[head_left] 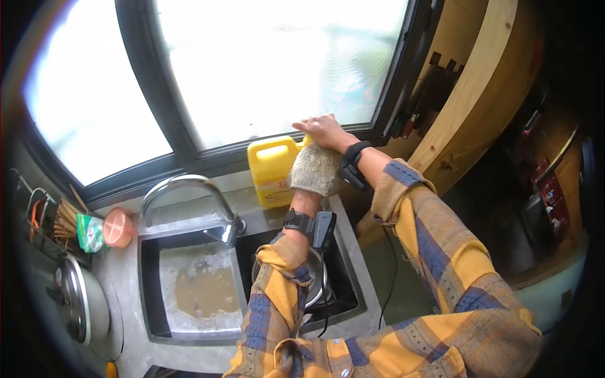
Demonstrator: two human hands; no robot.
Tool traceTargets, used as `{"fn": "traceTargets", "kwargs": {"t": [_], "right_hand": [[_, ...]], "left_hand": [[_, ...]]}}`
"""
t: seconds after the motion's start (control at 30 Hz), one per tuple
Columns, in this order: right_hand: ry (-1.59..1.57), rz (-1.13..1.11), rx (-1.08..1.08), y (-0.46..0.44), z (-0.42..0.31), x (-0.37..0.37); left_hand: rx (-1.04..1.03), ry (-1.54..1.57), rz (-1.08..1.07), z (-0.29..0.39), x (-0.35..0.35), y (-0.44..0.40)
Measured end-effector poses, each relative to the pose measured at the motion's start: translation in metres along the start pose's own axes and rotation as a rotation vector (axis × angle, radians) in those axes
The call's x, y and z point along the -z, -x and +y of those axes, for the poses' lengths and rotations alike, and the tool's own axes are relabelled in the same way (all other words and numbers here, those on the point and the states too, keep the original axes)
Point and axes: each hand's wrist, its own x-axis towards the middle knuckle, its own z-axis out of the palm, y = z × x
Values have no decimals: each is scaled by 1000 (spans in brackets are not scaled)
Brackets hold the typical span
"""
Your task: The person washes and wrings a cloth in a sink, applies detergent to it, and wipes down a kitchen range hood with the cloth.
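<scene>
A yellow jug stands on the counter's back edge by the window. My right hand is at the jug's top, fingers stretched out over a yellow part, palm partly hidden. Just below it, my left hand is inside a grey-beige knitted mitt or cloth, beside the jug's right side; its fingers are hidden. Both wrists wear black bands.
A double sink has cloudy, foamy water in its left basin and a metal pot in its right. A curved faucet rises behind. Left are a pink container, a green-white packet and a lidded cooker.
</scene>
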Motion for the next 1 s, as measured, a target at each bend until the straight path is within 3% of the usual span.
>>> {"fn": "traceTargets", "kwargs": {"t": [0.1,0.17,0.2,0.27,0.33,0.4,0.47,0.57,0.6,0.67,0.8,0.83,0.9,0.93,1.0], "right_hand": [[-228,353,75,-7,16,-19],[-265,489,170,2,0,-32],[-233,520,414,5,2,-59],[-490,116,186,26,-50,-59],[-688,213,188,29,-78,-77],[-891,63,236,19,-85,-77],[-988,48,289,-13,-93,-62],[-849,93,291,-48,-89,-26],[-879,103,425,-73,-91,-33],[-896,103,502,-44,-130,-31],[-1202,-134,659,43,-195,-46],[-1128,-193,767,34,-327,9],[-1086,-172,997,97,-416,65],[-1005,-189,1100,131,-505,103],[-993,-163,1238,151,-606,113]], "left_hand": [[18,-55,-289,-9,13,-2],[49,-74,-75,-26,-17,10],[67,-85,31,-34,-30,17],[128,-194,-55,-44,-29,23],[183,-132,-54,-49,-32,34],[259,-87,-26,-46,-37,55],[319,-24,59,-51,-42,63],[426,10,239,-66,-41,58],[463,4,301,-73,-25,64],[567,-43,410,-61,-8,86],[686,-70,545,-11,61,188],[736,-62,648,-19,157,248],[796,-82,758,12,224,329],[814,-63,850,44,281,392],[864,-51,945,85,338,467]]}}
